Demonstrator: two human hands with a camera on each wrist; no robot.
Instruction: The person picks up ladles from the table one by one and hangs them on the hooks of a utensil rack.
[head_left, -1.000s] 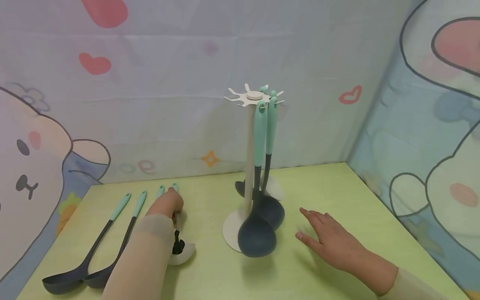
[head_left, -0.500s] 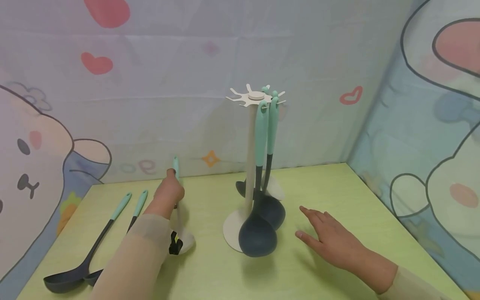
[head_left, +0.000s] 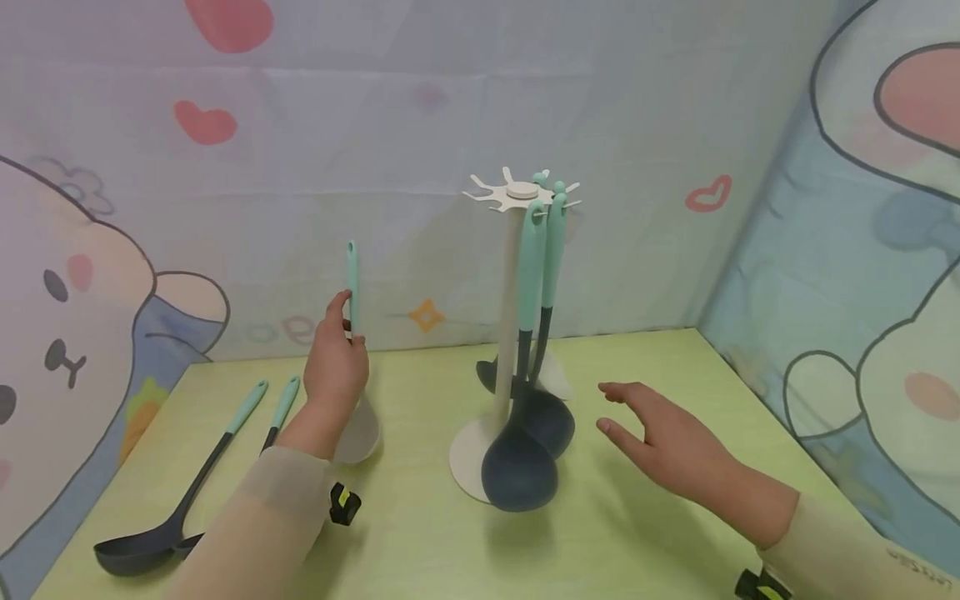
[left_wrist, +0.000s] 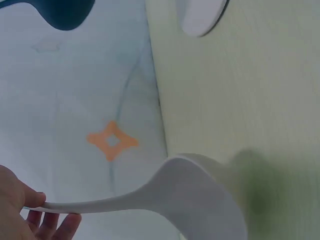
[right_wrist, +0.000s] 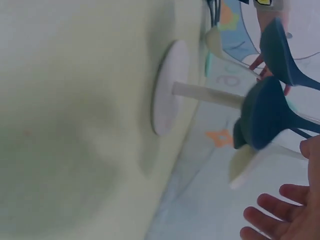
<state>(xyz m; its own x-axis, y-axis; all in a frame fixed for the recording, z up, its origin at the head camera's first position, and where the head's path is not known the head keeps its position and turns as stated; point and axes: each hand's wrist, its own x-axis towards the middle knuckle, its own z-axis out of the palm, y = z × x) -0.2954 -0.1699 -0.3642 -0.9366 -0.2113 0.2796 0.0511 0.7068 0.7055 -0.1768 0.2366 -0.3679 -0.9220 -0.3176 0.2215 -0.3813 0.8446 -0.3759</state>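
My left hand grips a white ladle by its mint-green handle, fingers around the lower handle. It hangs upright above the table, bowl down; its pale bowl fills the lower left wrist view. To the right of it stands a white utensil rack with a hooked top. Two dark ladles with mint handles hang on its near side; a smaller dark utensil and a white one hang behind, partly hidden. My right hand hovers right of the rack, fingers extended, holding nothing.
Two dark ladles with mint handles lie on the yellow-green table at the left, one partly covered by my left forearm. A printed cloth wall rises behind the table, and another stands on the right.
My left hand has lifted the white ladle off the table and raised it until its handle points up. My right hand has risen slightly and stays beside the rack.
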